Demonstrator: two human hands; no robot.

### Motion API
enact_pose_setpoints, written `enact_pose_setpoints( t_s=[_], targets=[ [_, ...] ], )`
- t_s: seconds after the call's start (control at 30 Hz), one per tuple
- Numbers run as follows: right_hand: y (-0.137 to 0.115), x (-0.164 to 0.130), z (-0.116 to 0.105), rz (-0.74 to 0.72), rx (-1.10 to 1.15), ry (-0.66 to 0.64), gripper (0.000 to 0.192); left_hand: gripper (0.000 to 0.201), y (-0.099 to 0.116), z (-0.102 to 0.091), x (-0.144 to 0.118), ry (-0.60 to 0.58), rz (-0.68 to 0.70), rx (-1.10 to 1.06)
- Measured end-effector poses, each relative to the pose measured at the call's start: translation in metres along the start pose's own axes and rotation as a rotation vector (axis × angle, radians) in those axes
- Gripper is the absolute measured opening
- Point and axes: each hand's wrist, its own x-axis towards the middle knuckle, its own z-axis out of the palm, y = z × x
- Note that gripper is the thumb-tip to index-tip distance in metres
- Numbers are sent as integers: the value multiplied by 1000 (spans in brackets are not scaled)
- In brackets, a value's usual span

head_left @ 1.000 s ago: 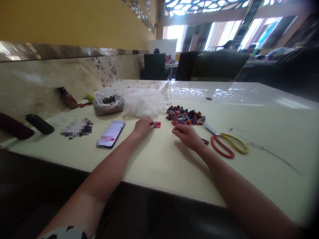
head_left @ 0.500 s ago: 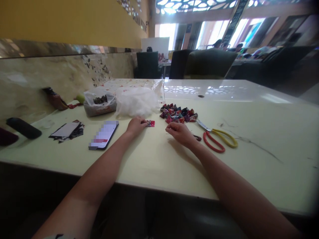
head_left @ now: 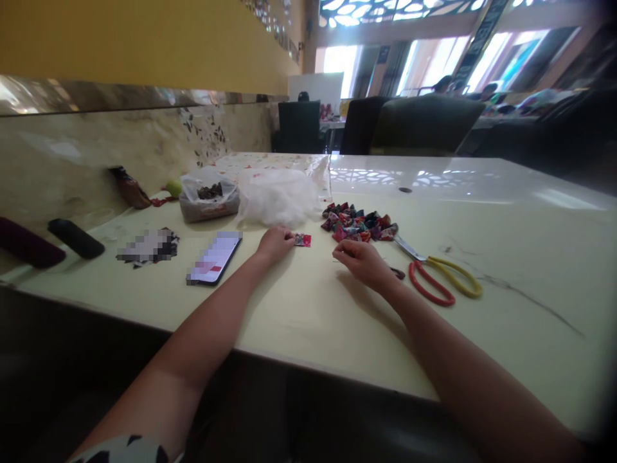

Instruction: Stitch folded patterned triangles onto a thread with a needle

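Observation:
My left hand is closed in a pinch on the left edge of a small red patterned fabric piece just above the table. To its right, my right hand is also closed, the fingertips pinched on a thin needle, of which only a fine sliver shows; any thread on it is too fine to make out. Behind the right hand sits a pile of small folded patterned fabric pieces. A pair of scissors with one red and one yellow handle lies right of that hand, beside a small dark brown object.
Left of my left arm lie a phone and dark fabric scraps. A plastic-lined tub and a white stuffing heap stand behind. Two dark cylinders are far left; loose threads lie right.
The view has turned slightly left, so everything appears shifted right. Both hands keep their pinches, with little movement against the table.

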Motion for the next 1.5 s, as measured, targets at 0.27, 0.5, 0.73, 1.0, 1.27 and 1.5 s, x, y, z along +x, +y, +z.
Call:
enact_pose_setpoints(
  t_s=[0.27, 0.5, 0.73, 1.0, 1.27, 1.5],
  targets=[
    [-2, 0, 0, -12, 16, -2, 22, 17, -2, 0, 2, -1, 1, -40],
    [-1, 1, 0, -18, 5, 2, 20, 13, -3, 1, 3, 46, -43, -107],
    [-3, 2, 0, 1, 16, 0, 20, 12, -4, -8, 3, 245, -155, -325],
    [0, 1, 7, 114, 289, 51, 24, 23, 35, -9, -11, 139, -260, -1199],
    [-8, 1, 14, 260, 725, -17, 39, 23, 60, 8, -27, -160, -254, -1228],
    [-8, -1, 8, 305, 891, 2, 42, 48, 57, 0, -30, -145, -112, -1182]
  ],
)
